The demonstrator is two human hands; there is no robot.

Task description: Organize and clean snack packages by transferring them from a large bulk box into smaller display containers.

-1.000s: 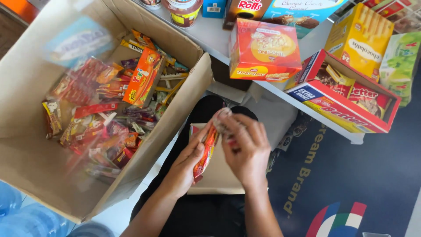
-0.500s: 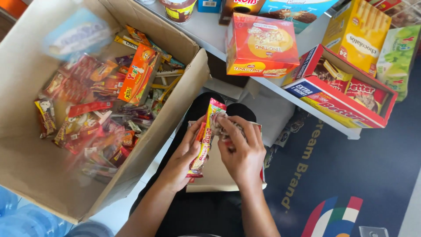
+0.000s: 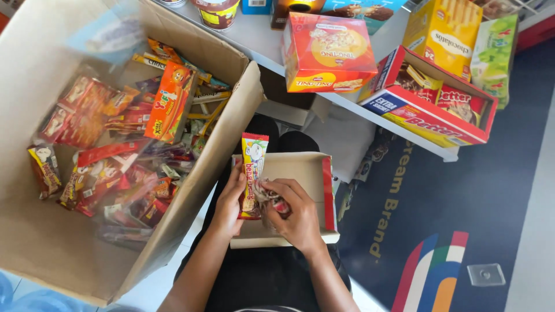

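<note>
Down over the lap, the left hand [image 3: 229, 203] pinches a long red-and-yellow foil snack packet [image 3: 252, 173] upright above a small open cardboard display box [image 3: 300, 167], so its cartoon-printed face shows. The right hand [image 3: 295, 214] is curled around a crumpled bunch of wrappers [image 3: 269, 196] beside it. Close at the left, a large brown cardboard carton [image 3: 219, 133] of mixed snack packets lies within reach.

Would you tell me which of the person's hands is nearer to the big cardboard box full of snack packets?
Left. The left hand is right beside the big cardboard box; the right hand is farther off, over the small tray.
</note>
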